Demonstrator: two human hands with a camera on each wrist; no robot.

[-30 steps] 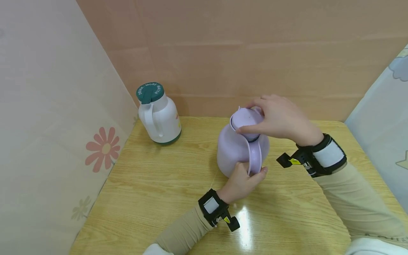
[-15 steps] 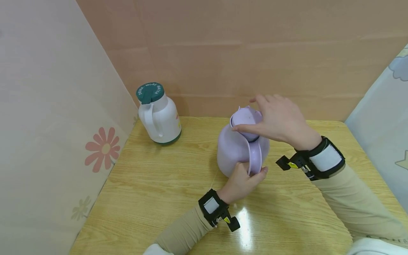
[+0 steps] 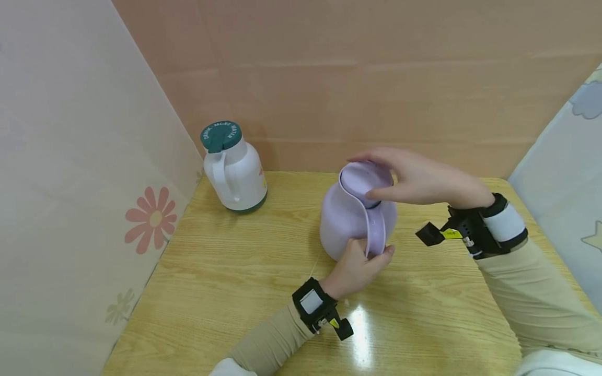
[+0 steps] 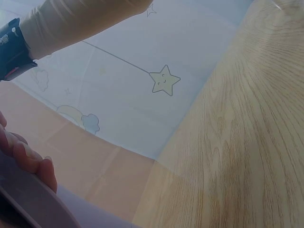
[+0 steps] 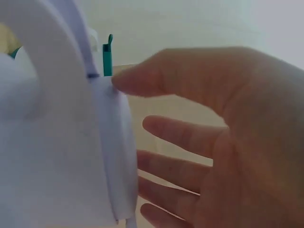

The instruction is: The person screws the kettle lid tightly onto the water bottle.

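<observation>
A lilac jug [image 3: 345, 222] stands in the middle of the wooden table [image 3: 226, 282]. My left hand [image 3: 371, 256] grips the lower end of its handle [image 3: 375, 232], thumb on the right side. My right hand [image 3: 362, 175] spans the lilac lid [image 3: 359, 183]: the thumb [image 3: 378, 196] touches the near side and the fingers [image 3: 376, 155] reach along the far rim. In the right wrist view the thumb [image 5: 156, 76] meets the lid's edge [image 5: 116, 142], while the other fingers [image 5: 180, 137] lie straight and apart from it. In the left wrist view, fingertips [image 4: 28, 159] rest on the jug.
A white jug with a dark green lid [image 3: 235, 172] stands at the table's back left corner. A flowered panel [image 3: 70, 209] closes the left side, a peach wall [image 3: 376, 78] the back, and a pale starred panel [image 3: 564, 172] the right.
My right hand let go of the lid, lifted with fingers spread, then turned and came down around the lid again. The left hand and the jug stayed put.
</observation>
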